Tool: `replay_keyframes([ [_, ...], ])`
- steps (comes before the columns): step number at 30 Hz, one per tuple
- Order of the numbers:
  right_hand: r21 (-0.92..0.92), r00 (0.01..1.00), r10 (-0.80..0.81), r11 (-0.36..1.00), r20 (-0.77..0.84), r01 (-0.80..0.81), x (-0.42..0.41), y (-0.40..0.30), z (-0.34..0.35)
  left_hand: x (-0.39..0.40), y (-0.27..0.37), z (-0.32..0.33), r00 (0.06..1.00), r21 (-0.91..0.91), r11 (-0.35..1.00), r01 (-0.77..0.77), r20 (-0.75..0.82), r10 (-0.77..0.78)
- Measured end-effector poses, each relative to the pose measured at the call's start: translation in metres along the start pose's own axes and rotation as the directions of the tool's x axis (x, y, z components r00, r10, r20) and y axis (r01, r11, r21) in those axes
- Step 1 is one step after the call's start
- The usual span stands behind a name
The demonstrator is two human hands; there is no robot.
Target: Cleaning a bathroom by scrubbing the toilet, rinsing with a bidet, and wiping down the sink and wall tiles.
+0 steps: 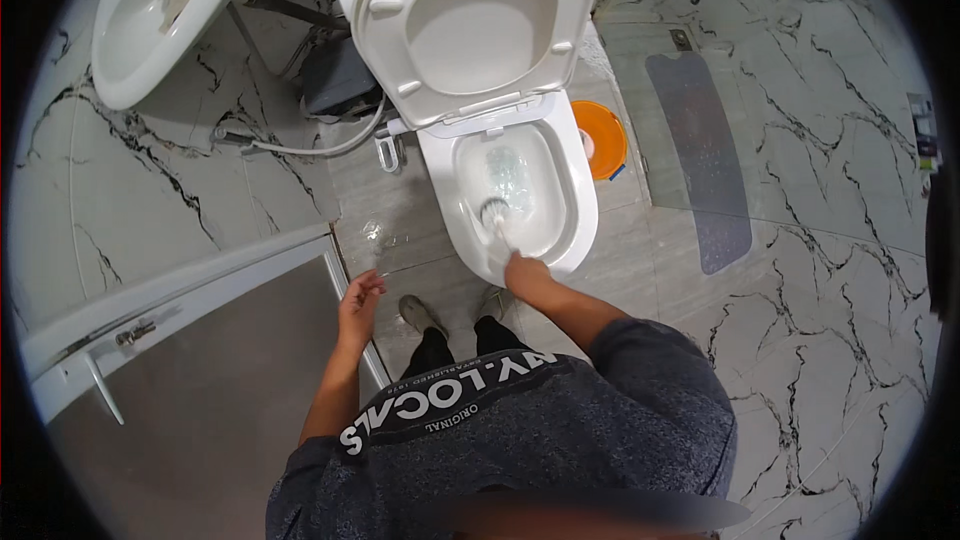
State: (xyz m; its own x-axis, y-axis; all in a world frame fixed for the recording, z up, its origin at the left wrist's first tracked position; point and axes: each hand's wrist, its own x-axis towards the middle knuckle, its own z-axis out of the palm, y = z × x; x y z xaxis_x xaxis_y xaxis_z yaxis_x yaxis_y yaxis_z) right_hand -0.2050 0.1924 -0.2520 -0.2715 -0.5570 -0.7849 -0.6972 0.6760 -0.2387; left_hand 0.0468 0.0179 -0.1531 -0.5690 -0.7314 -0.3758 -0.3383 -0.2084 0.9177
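My right hand point(528, 276) grips the handle of a white toilet brush point(495, 214) over the front rim of a white toilet bowl point(582, 232). The brush head is inside the bowl, against its left inner side, with bluish water point(511, 171) just behind it. The toilet seat and lid point(382, 52) are raised. My left hand point(363, 295) hangs in the air to the left of the toilet, fingers slightly bent, holding nothing. Below it show the grey tiled floor and my shoes point(421, 313).
An orange bucket point(616, 136) stands right of the toilet, beside a glass panel point(675, 187). Left of it are a bidet hose point(315, 151), a dark grey bin point(337, 79) and a washbasin point(120, 75). A white-framed door point(225, 285) lies at lower left.
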Motion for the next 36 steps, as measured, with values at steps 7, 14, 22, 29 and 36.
replay_keyframes([
  [7, 0.213, 0.989, 0.116, 0.972, -0.089, -0.095, 0.044, -0.010, -0.027, -0.025, -0.002, 0.013, 0.992, -0.045, 0.992, 0.120, 0.035, -0.119],
  [14, -0.100, 0.959, 0.265, 0.956, -0.103, -0.276, 0.000, 0.108, -0.048, -0.050, -0.025, -0.014, 0.983, -0.122, 0.976, 0.182, 0.034, -0.179],
  [22, -0.040, 0.988, 0.156, 0.987, -0.005, -0.156, -0.002, 0.050, -0.026, -0.066, -0.035, -0.036, 0.970, -0.119, 0.962, 0.245, 0.037, -0.242],
  [29, 0.140, 0.959, 0.264, 0.958, -0.101, -0.249, 0.013, 0.045, 0.018, -0.065, -0.033, -0.034, 0.966, -0.123, 0.959, 0.255, 0.006, -0.257],
  [36, 0.275, 0.935, 0.327, 0.919, -0.135, -0.282, 0.024, 0.053, 0.004, -0.064, -0.035, -0.025, 0.961, -0.069, 0.961, 0.269, 0.087, -0.262],
])
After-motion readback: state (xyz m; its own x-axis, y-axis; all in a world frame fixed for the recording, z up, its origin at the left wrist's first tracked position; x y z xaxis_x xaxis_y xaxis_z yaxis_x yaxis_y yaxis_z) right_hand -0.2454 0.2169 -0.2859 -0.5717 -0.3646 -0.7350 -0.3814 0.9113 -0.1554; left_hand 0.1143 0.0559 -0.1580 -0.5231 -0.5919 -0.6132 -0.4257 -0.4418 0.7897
